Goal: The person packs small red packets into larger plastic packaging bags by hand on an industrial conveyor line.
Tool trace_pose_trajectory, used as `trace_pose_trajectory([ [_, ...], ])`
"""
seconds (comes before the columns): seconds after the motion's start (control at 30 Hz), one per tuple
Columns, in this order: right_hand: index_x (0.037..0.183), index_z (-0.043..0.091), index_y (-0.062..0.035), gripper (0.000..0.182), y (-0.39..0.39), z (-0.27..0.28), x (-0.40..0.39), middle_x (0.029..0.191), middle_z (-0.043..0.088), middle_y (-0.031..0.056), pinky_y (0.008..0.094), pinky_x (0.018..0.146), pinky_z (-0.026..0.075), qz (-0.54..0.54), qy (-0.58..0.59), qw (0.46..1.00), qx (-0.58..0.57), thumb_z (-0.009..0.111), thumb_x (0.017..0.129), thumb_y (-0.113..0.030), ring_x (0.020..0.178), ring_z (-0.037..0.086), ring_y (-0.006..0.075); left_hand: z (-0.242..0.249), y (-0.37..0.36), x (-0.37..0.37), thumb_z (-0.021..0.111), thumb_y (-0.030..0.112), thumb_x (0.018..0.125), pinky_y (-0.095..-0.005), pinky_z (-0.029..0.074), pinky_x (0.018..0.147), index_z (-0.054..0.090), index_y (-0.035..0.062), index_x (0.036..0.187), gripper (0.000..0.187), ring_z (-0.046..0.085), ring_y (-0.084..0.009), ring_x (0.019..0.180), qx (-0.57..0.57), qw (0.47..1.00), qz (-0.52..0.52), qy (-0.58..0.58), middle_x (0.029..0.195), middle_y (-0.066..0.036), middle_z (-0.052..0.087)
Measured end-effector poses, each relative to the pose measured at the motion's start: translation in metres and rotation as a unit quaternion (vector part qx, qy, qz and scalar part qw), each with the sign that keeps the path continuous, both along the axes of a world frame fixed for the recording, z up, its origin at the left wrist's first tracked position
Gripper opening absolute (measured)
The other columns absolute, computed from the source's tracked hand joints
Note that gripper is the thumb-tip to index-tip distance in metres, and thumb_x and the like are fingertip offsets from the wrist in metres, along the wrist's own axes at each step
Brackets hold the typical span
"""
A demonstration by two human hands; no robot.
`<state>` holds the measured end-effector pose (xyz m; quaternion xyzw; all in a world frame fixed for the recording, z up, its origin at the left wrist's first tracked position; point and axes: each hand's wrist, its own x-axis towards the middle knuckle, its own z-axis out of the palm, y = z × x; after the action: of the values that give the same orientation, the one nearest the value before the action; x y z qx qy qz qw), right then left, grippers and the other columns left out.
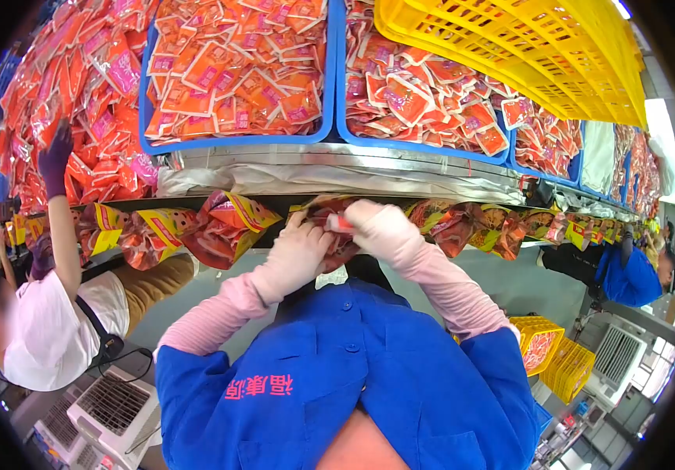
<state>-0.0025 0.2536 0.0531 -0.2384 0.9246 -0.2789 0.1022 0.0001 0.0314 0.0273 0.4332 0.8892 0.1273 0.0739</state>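
Observation:
Both my hands wear pale gloves and meet at an open red and yellow bag (324, 205) at the edge of the metal table. My left hand (297, 254) has its fingers closed on the bag's near side. On the other side my right hand (384, 233) is closed round a small red and white packet (341, 223), held over the bag's mouth. More filled red and yellow bags (224, 229) hang along the edge on both sides. Beyond them, blue trays (236, 143) hold heaps of red and orange packets (263, 70).
Yellow crates (525, 47) overhang the trays at the upper right. To the left a person in a white shirt (55, 337) reaches a gloved hand into a packet heap (87, 78). A person in blue (631, 274) is at the far right. Yellow crates (568, 368) sit below right.

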Motion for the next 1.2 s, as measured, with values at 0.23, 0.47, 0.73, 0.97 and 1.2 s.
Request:
trace_pose_trajectory([
  [0.23, 0.113, 0.076, -0.0121, 0.041, -0.109, -0.14, -0.038, 0.116, 0.075, 0.0096, 0.0376, 0.087, 0.056, 0.168, -0.334, 0.879, 0.297, 0.081, 0.078, -0.034, 0.102, 0.073, 0.0225, 0.003, -0.036, -0.014, 0.061, 0.015, 0.075, -0.0503, 0.041, 0.111, 0.065, 0.0123, 0.078, 0.005, 0.063, -0.0181, 0.082, 0.054, 0.987, -0.127, 0.08, 0.074, -0.001, 0.058],
  [0.47, 0.108, 0.074, -0.0107, 0.029, -0.058, 0.001, -0.07, 0.101, 0.075, 0.0143, 0.042, 0.087, 0.055, 0.139, -0.327, 0.934, 0.035, 0.067, 0.083, -0.024, 0.095, 0.07, 0.0328, 0.046, -0.041, -0.054, 0.068, 0.014, 0.072, -0.0503, 0.044, 0.105, 0.063, 0.013, 0.076, 0.006, 0.061, -0.0228, 0.081, 0.115, 0.99, -0.046, 0.071, 0.075, -0.003, 0.058],
  [0.73, 0.135, 0.054, -0.0066, 0.08, 0.081, -0.036, -0.203, 0.133, 0.059, 0.0211, 0.0437, 0.097, 0.053, -0.249, 0.023, 0.918, 0.309, 0.085, 0.074, -0.047, 0.12, 0.061, 0.0339, -0.062, 0.021, -0.258, 0.075, 0.031, 0.083, -0.0479, 0.053, 0.091, 0.065, 0.0082, 0.114, 0.04, 0.065, -0.0366, 0.11, -0.039, 0.958, 0.282, -0.042, 0.11, -0.014, 0.07],
  [0.97, 0.116, 0.064, -0.003, 0.047, 0.104, -0.008, -0.173, 0.088, 0.07, 0.0231, 0.0433, 0.079, 0.056, -0.299, 0.049, 0.95, 0.072, 0.076, 0.078, -0.028, 0.084, 0.071, 0.038, -0.051, 0.015, -0.252, 0.065, 0.014, 0.085, -0.045, 0.056, 0.082, 0.068, 0.007, 0.094, 0.011, 0.071, -0.0302, 0.097, 0.045, 0.96, 0.275, 0.032, 0.101, -0.017, 0.071],
  [1.2, 0.137, 0.058, -0.0007, 0.047, 0.069, 0.068, -0.033, 0.115, 0.07, 0.0098, 0.0324, 0.088, 0.055, -0.197, -0.325, 0.832, -0.404, 0.06, 0.094, -0.022, 0.099, 0.067, 0.0151, 0.045, 0.048, -0.05, 0.069, 0.007, 0.08, -0.0446, 0.051, 0.093, 0.068, 0.005, 0.099, 0.018, 0.067, -0.0286, 0.098, 0.239, 0.956, -0.052, -0.162, 0.099, -0.01, 0.068],
])
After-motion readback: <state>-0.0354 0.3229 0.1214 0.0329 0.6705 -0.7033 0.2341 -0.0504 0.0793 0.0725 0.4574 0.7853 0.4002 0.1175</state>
